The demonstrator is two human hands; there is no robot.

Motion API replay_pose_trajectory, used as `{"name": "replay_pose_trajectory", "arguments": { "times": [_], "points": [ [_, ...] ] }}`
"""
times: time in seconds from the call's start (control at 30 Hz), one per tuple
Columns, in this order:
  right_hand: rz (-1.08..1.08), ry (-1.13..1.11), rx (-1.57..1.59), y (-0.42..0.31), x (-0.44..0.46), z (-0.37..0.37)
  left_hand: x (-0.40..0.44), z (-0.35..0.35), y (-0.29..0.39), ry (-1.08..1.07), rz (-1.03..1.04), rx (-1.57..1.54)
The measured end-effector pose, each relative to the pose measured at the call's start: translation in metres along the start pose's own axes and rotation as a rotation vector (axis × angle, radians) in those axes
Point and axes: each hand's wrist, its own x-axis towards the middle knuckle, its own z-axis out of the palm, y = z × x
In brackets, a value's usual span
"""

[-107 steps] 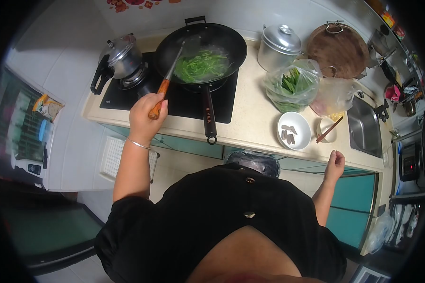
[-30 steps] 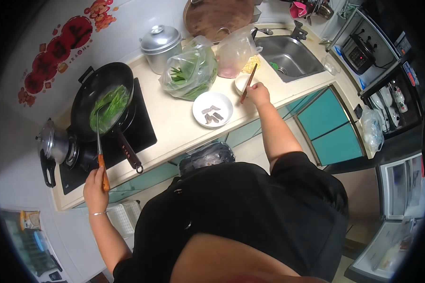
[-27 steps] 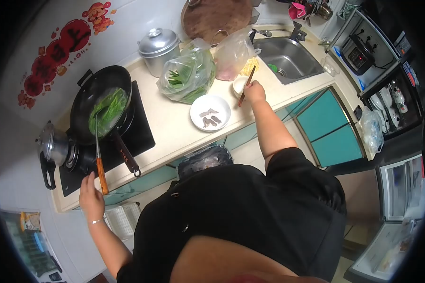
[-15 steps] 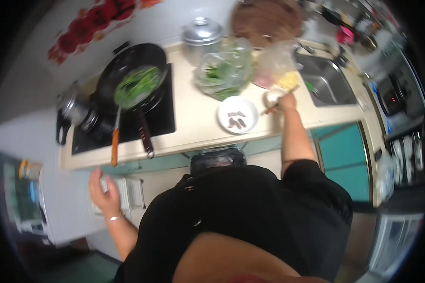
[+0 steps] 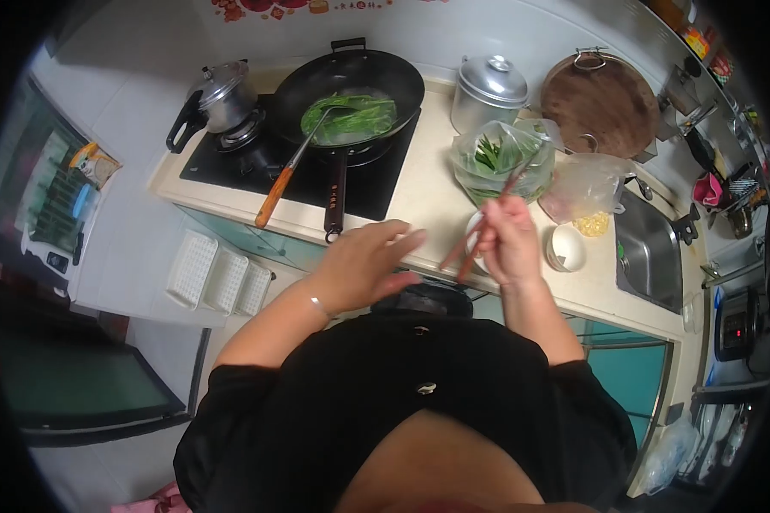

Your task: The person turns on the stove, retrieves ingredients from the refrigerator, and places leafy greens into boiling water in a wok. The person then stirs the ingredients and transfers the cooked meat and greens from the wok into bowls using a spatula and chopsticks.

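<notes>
A lidded metal pot stands beside a round brown board.

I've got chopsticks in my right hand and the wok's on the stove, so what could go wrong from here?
The left hand appears close to the wok handle; a bump might tilt the wok.

The spatula leans unheld on the wok's rim, so a knock could make it slip.

The right hand mostly hides the white bowl, so the chopsticks might catch it.
</notes>
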Motion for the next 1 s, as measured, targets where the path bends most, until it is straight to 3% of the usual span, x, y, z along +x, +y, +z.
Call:
{"name": "replay_pose_trajectory", "arguments": {
  "times": [0.1, 0.17, 0.4, 0.47, 0.53, 0.63, 0.7, 0.73, 0.8, 0.83, 0.87, 0.97, 1.0],
  "points": [
    [0.009, 0.001, 0.021, 0.036, 0.001, 0.037, 0.010, 0.003, 0.003, -0.185, 0.051, -0.108],
    [0.025, -0.023, 0.043, 0.042, 0.001, 0.051, 0.004, 0.003, -0.006, -0.011, 0.204, -0.168],
    [0.120, -0.121, 0.019, 0.074, 0.009, 0.087, 0.000, -0.049, -0.049, 0.033, 0.360, -0.157],
    [0.234, -0.123, -0.137, 0.076, 0.010, 0.096, -0.012, -0.088, -0.061, 0.201, 0.452, -0.052],
    [0.229, -0.089, -0.167, 0.082, 0.012, 0.080, -0.034, -0.124, -0.078, 0.218, 0.345, 0.125],
    [0.191, 0.215, -0.278, 0.085, 0.004, 0.044, -0.047, -0.143, -0.114, 0.409, 0.237, 0.186],
    [0.177, 0.313, -0.264, 0.085, -0.007, 0.022, -0.062, -0.137, -0.139, 0.283, -0.601, -0.204],
    [0.172, 0.421, -0.259, 0.084, -0.015, 0.011, -0.066, -0.129, -0.148, 0.279, -0.598, -0.210],
    [0.172, 0.534, -0.256, 0.081, -0.030, -0.001, -0.081, -0.104, -0.167, 0.055, -0.804, -0.212],
    [0.174, 0.568, -0.256, 0.080, -0.036, -0.005, -0.090, -0.090, -0.177, 0.014, -0.920, -0.404],
    [0.175, 0.600, -0.256, 0.079, -0.040, -0.007, -0.096, -0.081, -0.183, 0.012, -0.923, -0.406],
    [0.166, 0.606, -0.253, 0.078, -0.045, -0.008, -0.093, -0.062, -0.187, 0.060, -1.024, -0.929],
    [0.158, 0.607, -0.249, 0.076, -0.046, -0.008, -0.091, -0.063, -0.188, 0.065, -1.027, -0.929]
  ]
}}
